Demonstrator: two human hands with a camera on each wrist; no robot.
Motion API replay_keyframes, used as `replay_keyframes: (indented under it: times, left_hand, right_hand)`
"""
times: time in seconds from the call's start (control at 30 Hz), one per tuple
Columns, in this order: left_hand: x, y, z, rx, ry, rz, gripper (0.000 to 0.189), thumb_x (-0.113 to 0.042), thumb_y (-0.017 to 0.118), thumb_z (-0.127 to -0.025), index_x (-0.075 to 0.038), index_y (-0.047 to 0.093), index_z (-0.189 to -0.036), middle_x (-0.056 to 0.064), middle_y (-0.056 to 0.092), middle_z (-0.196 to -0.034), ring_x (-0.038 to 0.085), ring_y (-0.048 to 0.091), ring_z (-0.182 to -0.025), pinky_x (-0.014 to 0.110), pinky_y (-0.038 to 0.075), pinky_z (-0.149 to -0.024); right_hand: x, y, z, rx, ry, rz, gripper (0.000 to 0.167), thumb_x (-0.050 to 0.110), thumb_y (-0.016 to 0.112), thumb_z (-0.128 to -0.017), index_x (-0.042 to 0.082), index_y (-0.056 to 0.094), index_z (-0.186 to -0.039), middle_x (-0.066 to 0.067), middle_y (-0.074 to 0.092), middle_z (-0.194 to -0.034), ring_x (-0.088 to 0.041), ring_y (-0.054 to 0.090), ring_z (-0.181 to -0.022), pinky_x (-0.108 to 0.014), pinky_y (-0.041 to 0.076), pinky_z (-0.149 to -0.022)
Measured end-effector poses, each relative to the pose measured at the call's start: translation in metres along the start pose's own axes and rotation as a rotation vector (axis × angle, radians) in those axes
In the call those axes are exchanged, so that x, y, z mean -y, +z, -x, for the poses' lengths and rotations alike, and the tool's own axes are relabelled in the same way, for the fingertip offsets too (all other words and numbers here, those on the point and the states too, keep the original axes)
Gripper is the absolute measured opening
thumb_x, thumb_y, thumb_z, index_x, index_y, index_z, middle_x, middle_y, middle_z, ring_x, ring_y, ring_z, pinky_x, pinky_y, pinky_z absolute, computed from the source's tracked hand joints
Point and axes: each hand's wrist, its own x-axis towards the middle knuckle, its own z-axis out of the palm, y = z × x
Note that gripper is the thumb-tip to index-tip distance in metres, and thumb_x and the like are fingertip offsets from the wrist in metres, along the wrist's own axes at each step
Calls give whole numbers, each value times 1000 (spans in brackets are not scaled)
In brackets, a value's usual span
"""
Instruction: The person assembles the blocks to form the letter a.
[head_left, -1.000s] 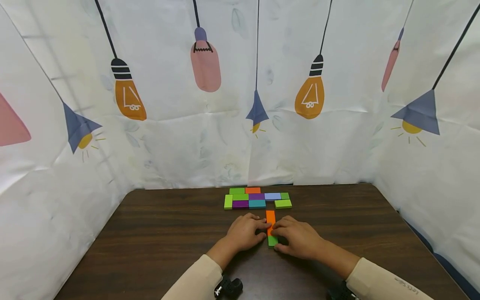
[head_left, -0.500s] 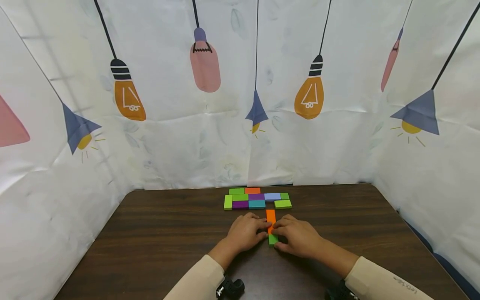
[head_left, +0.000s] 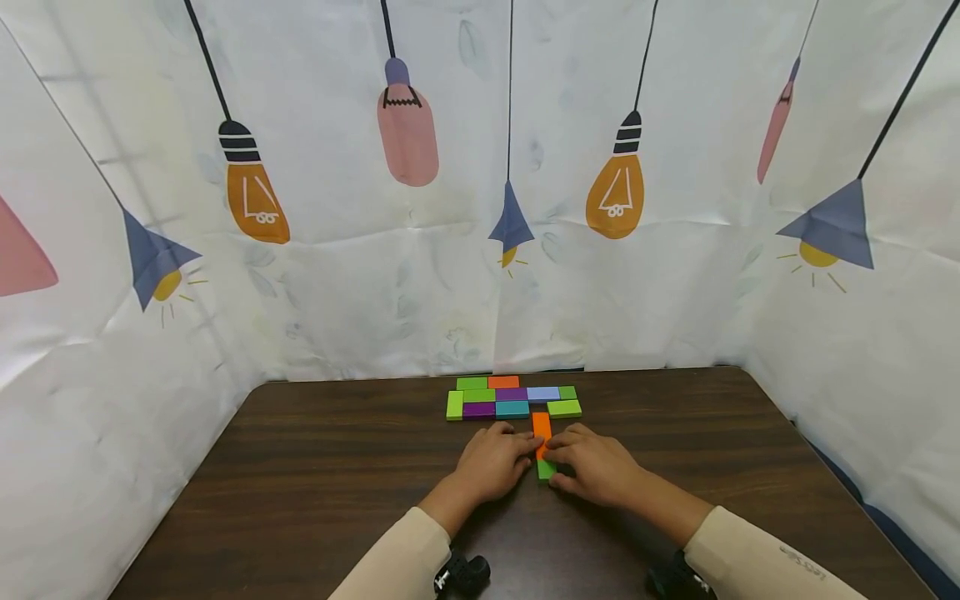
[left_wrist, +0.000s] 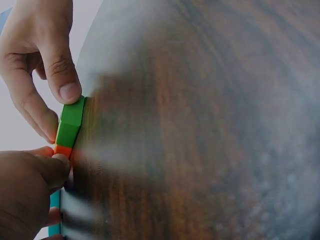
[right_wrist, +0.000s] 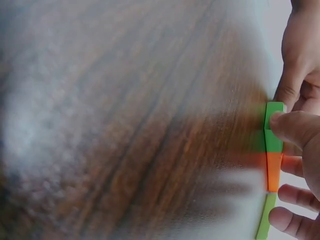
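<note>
On the dark table, an upright-running strip made of an orange block (head_left: 542, 423) and a green block (head_left: 547, 472) lies between my two hands. My left hand (head_left: 487, 462) holds the orange block from the left, index finger and thumb at its side. From the right, my right hand (head_left: 596, 468) grips the strip, its thumb on the green block's near end and its index finger by the orange one. The strip's far end sits just in front of the flat block arrangement, close to a teal block (head_left: 512, 409) and a light green block (head_left: 564, 408).
Behind the hands, several flat blocks lie together, among them purple (head_left: 479, 410), pale blue (head_left: 543, 393) and red-orange (head_left: 503, 382) ones. A patterned white cloth (head_left: 315, 292) hangs behind the brown table (head_left: 315, 467).
Both hands have slid the orange and green strip forward, away from the body, so its far end is nearer the block arrangement. The other blocks keep their places.
</note>
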Motion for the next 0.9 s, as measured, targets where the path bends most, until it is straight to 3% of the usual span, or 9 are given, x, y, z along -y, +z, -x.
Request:
replay_keyframes:
  times: [0.27,0.43,0.63,0.9]
  left_hand:
    - [1,1,-1,10,1,-1,43,-29,65,-102,-27,61,-145,-9,61,-141,25,53,-129,45,46,-102]
    - [1,0,-1,7,17,0,42,-29,65,-102,-26,63,-144,-8,62,-141,23,53,-128,44,46,-101]
    - [2,0,-2,0,13,1,40,-29,64,-102,-25,65,-142,-6,62,-140,22,53,-129,45,47,-102]
    - [9,0,-6,-140,-107,-30,40,-29,63,-101,-20,65,-140,2,60,-140,26,52,-129,50,43,-107]
  right_hand:
    - [-3,1,-2,23,-2,-7,38,36,77,-93,14,76,-123,-1,67,-129,-21,56,-118,-36,58,-80]
    - [-4,0,-3,63,28,-7,39,38,76,-93,17,76,-126,-7,63,-138,-27,51,-131,-41,59,-81]
    - [-4,-3,-3,97,48,-41,41,38,76,-94,16,75,-128,-9,63,-140,-26,54,-128,-38,59,-72]
    - [-7,-3,-3,104,53,-56,42,43,75,-93,19,75,-127,-5,65,-137,-22,57,-122,-34,59,-71]
